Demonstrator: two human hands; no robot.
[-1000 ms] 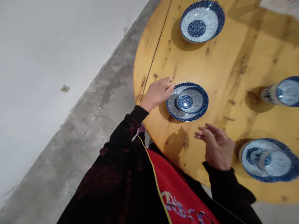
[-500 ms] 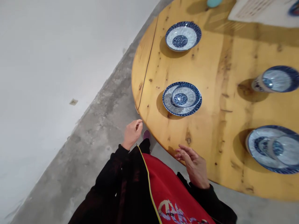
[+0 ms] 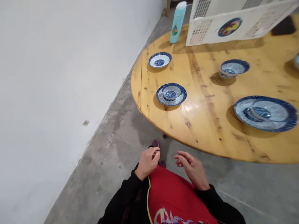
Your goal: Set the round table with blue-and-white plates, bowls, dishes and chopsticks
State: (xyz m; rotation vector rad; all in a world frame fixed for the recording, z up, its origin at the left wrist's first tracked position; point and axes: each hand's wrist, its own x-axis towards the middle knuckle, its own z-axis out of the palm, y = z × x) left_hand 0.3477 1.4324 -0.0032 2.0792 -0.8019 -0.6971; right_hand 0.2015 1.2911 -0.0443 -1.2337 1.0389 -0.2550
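Remotely I'm seeing one left hand [image 3: 148, 161] hanging curled, can't tell if closed; one right hand [image 3: 192, 168] hanging loosely spread. Two plates [image 3: 178, 101] are holding one bowl [image 3: 172, 93] each on one table [image 3: 205, 109].

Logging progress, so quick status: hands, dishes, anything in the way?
Left hand loosely curled, right hand open, both seemingly empty. Nearest bowl on its plate. Table edge in between.

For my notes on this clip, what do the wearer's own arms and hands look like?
Both arms are in long black sleeves that reach the wrists. The left hand and the right hand are bare, without gloves; no watch or ring shows.
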